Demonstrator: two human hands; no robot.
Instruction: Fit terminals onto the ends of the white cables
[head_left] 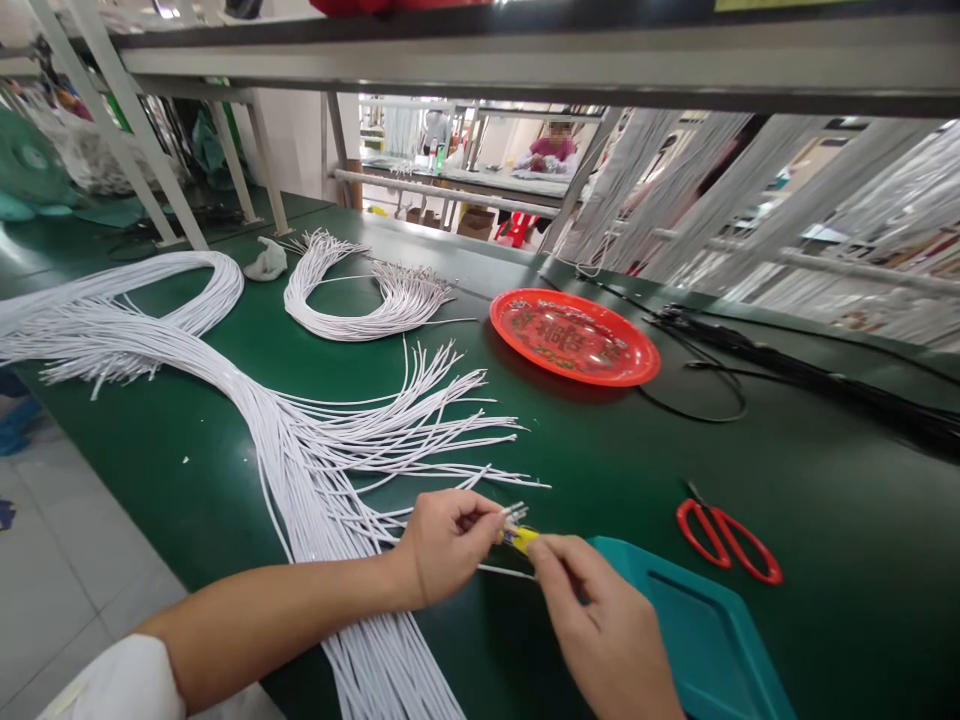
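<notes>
My left hand (pixel 452 545) is closed in a pinch on several white cables, whose ends stick out past the fingertips. Just to the right, my right hand (pixel 600 625) grips a small yellow tool (pixel 523 538) that meets the cable ends; its working tip is too small to make out. A large bundle of white cables (pixel 300 480) runs beneath my left forearm, its loose ends fanned out to the right. Partly behind my right hand lies a teal plastic tray (pixel 720 640).
Red-handled scissors (pixel 727 540) lie right of the tray. A red round plate (pixel 574 337) sits farther back, with black cables (pixel 787 365) beside it. A curled white cable bundle (pixel 360 315) rests at the back left. An overhead shelf (pixel 525 65) spans the table; a person sits in the distance.
</notes>
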